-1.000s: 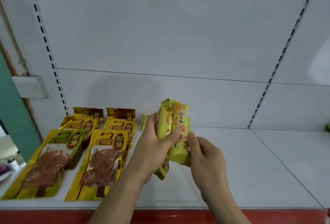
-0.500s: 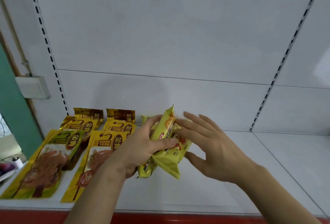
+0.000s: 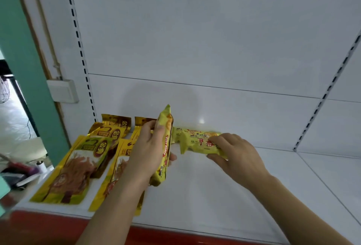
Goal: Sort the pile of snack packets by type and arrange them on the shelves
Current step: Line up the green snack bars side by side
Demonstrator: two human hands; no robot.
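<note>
From the head camera, the left hand point(image 3: 150, 147) grips one yellow packet point(image 3: 165, 145) upright on its edge above the white shelf point(image 3: 224, 196). The right hand point(image 3: 237, 156) pinches a second yellow packet point(image 3: 197, 141) lying flat near the shelf's back edge. Golden pouches point(image 3: 78, 162) lie in rows at the shelf's left end, front to back.

Gold snack pouches point(image 3: 78, 164) lie overlapping on the white shelf point(image 3: 224, 196).
</note>
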